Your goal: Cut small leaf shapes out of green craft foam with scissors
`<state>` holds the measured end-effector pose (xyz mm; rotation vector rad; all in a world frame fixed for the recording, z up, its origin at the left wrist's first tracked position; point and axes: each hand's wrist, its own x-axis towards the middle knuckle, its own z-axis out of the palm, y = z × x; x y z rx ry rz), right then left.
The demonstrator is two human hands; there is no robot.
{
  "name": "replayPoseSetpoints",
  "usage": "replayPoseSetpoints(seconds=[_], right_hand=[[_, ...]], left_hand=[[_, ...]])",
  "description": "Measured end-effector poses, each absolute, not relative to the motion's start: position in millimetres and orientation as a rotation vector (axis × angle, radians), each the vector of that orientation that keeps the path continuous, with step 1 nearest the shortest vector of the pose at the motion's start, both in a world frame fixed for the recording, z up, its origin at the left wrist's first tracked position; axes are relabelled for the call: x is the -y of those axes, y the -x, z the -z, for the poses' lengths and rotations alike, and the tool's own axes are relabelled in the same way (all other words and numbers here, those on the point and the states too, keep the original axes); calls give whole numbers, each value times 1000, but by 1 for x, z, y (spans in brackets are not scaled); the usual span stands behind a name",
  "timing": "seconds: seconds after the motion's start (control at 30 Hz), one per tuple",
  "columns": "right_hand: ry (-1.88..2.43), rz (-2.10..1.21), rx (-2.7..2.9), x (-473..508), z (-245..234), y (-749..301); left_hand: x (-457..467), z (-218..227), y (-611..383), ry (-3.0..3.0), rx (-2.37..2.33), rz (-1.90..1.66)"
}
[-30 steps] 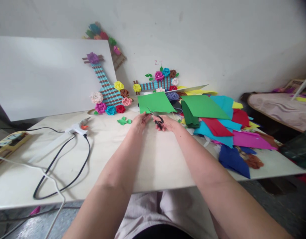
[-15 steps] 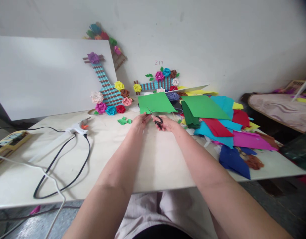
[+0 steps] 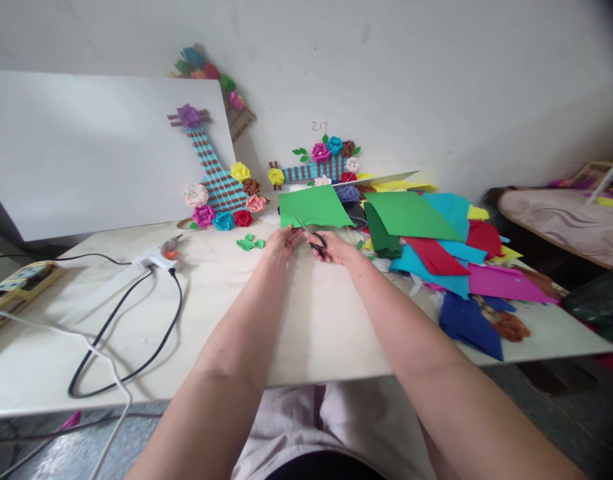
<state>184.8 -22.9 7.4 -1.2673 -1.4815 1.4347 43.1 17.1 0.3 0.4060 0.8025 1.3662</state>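
Note:
A green sheet (image 3: 314, 205), paper or felt by its look, is pinched at its near left edge by my left hand (image 3: 285, 241). My right hand (image 3: 331, 247) is wrapped round the dark handles of a pair of scissors (image 3: 318, 244). Their blades point up and left across the sheet's near edge, close to my left fingertips. That edge looks wavy. Several small green cut pieces (image 3: 248, 243) lie on the table left of my left hand. A second green sheet (image 3: 411, 215) rests on the coloured pile to the right.
A white glue gun (image 3: 157, 257) lies at left, its black cord looping towards a power strip (image 3: 21, 287). Flower-trimmed striped guitar shapes (image 3: 214, 170) lean against a white board (image 3: 106, 153) and the wall. Coloured sheets (image 3: 506, 283) spread over the table's right side.
The view has shifted very slightly. Both hands, the scissors and the green sheet keep nearly the same places.

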Motion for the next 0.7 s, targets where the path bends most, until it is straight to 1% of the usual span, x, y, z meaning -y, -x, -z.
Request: replayPoseSetpoints(seconds=[0.33, 0.7], right_hand=[[1254, -1410, 1535, 23, -7, -184], [1216, -1413, 1549, 20, -3, -185]], left_hand=[[-10, -8, -42, -332, -836, -1371], [-13, -2, -41, -410, -810, -1403]])
